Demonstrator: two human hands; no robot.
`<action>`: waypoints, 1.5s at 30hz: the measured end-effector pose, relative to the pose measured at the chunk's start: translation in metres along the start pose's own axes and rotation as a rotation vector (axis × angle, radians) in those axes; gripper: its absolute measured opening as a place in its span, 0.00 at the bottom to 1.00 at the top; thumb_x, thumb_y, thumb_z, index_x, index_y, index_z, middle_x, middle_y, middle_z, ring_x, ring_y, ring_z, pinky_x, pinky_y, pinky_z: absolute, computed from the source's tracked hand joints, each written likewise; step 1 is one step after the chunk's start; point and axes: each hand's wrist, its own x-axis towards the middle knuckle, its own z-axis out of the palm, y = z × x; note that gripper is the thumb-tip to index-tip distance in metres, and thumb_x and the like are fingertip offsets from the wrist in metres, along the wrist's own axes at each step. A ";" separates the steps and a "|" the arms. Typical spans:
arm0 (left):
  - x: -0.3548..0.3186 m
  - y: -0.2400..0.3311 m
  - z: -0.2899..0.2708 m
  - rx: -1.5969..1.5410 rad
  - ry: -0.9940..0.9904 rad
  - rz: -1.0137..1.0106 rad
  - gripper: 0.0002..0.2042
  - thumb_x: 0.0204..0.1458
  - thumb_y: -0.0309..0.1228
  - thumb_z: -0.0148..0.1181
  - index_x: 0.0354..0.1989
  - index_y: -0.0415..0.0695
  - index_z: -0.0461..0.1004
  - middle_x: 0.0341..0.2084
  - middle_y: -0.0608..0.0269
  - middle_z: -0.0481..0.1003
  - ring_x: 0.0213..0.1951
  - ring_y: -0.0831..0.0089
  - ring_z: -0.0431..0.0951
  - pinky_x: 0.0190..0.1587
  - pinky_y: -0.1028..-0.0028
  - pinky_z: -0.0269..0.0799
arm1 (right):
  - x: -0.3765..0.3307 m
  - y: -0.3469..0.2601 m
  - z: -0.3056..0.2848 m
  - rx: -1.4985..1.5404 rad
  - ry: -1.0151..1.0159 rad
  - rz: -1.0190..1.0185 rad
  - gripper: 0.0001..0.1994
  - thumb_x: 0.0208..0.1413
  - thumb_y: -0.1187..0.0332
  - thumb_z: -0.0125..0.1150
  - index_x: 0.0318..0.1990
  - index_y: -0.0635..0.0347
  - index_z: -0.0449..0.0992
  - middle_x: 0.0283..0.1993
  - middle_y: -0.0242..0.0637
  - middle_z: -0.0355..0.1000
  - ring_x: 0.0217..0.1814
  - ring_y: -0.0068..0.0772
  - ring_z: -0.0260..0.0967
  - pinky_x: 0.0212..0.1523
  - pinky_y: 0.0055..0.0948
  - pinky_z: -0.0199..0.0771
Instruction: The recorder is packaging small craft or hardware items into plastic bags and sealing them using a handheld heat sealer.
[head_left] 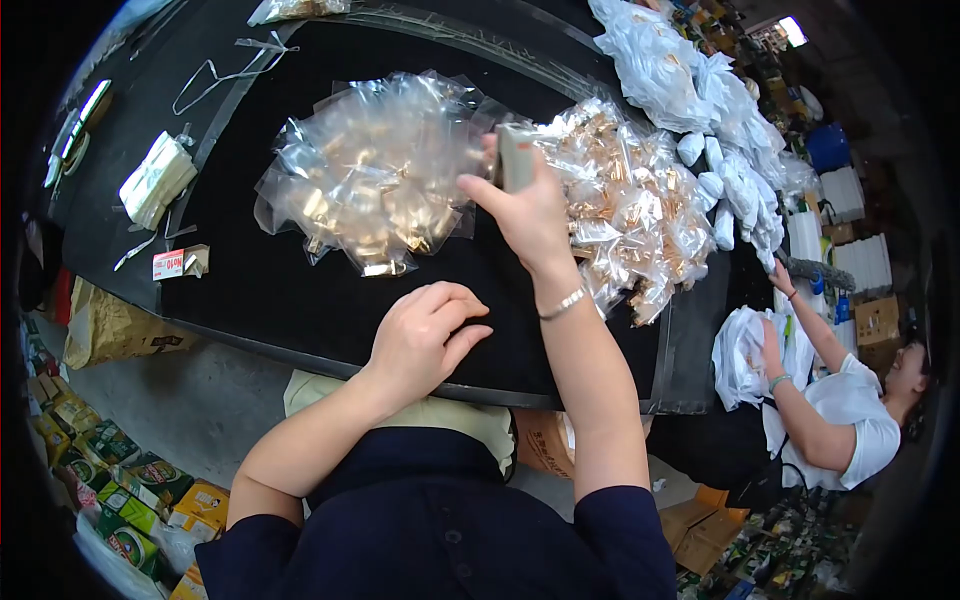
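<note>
The right hand [533,215] gripped a grey stapler-like tool [517,163] between thumb and fingers, between a left heap of clear packets [370,180] and a right heap [640,200]. The left hand [418,330] curled loosely, thumb apart, above the black tabletop [300,310]. The tool looked stiff, best held by its sides; the packets, light and slippery, by their edges.

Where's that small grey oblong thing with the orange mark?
The grey oblong thing is in the right hand, above centre in the head view, between the left heap of clear packets and the right heap.
</note>
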 end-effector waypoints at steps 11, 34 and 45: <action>0.007 0.007 -0.001 -0.220 0.153 -0.243 0.24 0.48 0.22 0.69 0.55 0.39 0.72 0.44 0.59 0.77 0.45 0.66 0.78 0.46 0.69 0.76 | -0.079 -0.027 -0.061 0.309 0.012 0.183 0.13 0.53 0.79 0.68 0.44 0.64 0.72 0.39 0.35 0.75 0.40 0.26 0.73 0.42 0.25 0.74; -0.005 0.025 0.017 -0.540 -0.077 -0.473 0.07 0.55 0.20 0.64 0.41 0.33 0.76 0.35 0.64 0.78 0.38 0.79 0.78 0.44 0.78 0.77 | -0.160 -0.016 -0.055 0.507 0.319 0.399 0.10 0.53 0.78 0.69 0.39 0.62 0.73 0.37 0.32 0.75 0.38 0.20 0.70 0.41 0.22 0.71; 0.005 0.023 0.008 -0.196 -0.075 -0.107 0.03 0.50 0.19 0.66 0.34 0.37 0.80 0.32 0.58 0.80 0.34 0.66 0.82 0.37 0.73 0.77 | -0.155 -0.027 -0.068 0.321 0.487 0.270 0.07 0.57 0.78 0.66 0.39 0.64 0.73 0.35 0.32 0.75 0.36 0.22 0.74 0.40 0.22 0.74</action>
